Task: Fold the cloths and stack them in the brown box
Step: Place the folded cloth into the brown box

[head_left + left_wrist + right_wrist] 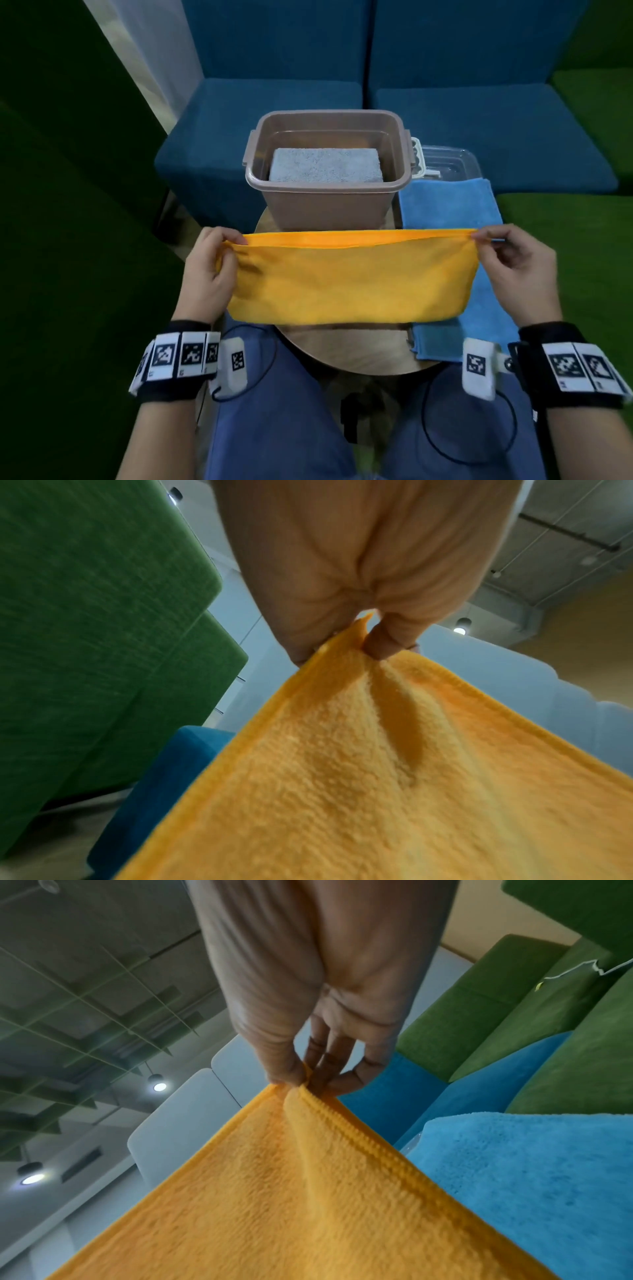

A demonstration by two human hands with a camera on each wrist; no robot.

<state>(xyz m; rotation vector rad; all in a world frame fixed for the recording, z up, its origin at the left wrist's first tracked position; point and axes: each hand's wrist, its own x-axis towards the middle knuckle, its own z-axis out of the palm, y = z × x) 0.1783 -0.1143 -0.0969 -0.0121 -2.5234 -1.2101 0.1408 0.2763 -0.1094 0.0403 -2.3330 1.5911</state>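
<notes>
Head view: left hand (209,270) and right hand (513,263) fingers pinch doubled orange cloth (349,277) taut.

Head camera — we looked forward and steeply down from above the lap, taking in the round table (359,356), both hands and the sofas behind. The left wrist camera sat close under the left hand (359,569), facing up along the fingers toward the ceiling. The right wrist camera did likewise, close beneath the right hand (318,982). All three views shared the yellow cloth (349,277) — each wrist view saw only its own pinched corner.
</notes>
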